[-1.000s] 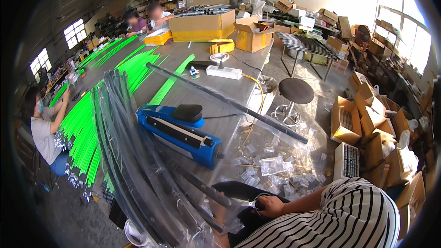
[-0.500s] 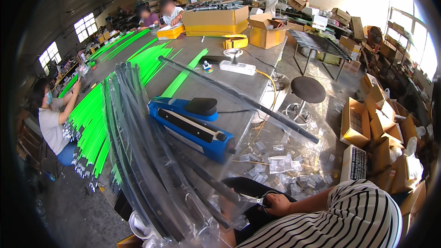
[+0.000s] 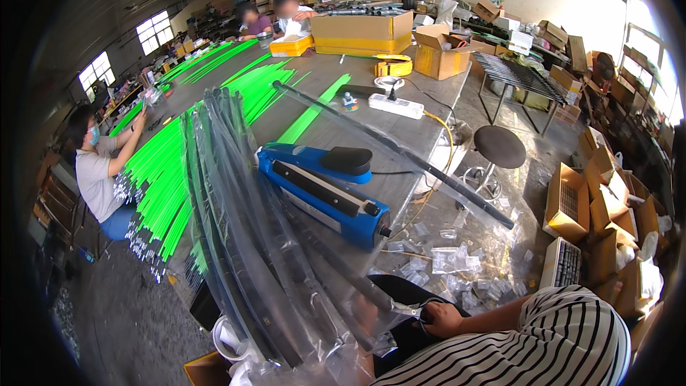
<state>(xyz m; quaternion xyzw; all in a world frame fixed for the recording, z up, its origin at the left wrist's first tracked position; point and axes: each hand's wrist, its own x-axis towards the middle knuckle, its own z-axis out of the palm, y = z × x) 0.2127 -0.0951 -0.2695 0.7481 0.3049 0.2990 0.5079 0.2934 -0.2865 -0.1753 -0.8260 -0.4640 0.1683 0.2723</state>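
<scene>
Near the lower edge, my right hand [image 3: 441, 319] is closed around a pair of scissors [image 3: 413, 312], whose blades reach the end of a clear plastic sleeve with a dark rod inside [image 3: 377, 293]. My left hand [image 3: 366, 312] shows only as a blurred patch behind the plastic; its fingers are hidden. Several more dark rods in clear sleeves [image 3: 239, 236] lie in a bundle over the table's near edge, left of the hands. A blue heat sealer [image 3: 325, 193] with a black pad stands beside them. One more sleeved rod [image 3: 400, 150] slants across the table behind it.
Many green rods [image 3: 161, 186] spread along the table's left side, where a masked person [image 3: 100, 171] sits. Two people work at the far end near a large carton [image 3: 361, 34]. A power strip [image 3: 395, 106] lies right. Plastic scraps [image 3: 457, 261], a stool [image 3: 499, 146] and boxes [image 3: 568, 204] occupy the floor.
My view has turned slightly left, so the scene sits farther right in the picture. The scissors stay at the sleeve's end, and my hands show little movement.
</scene>
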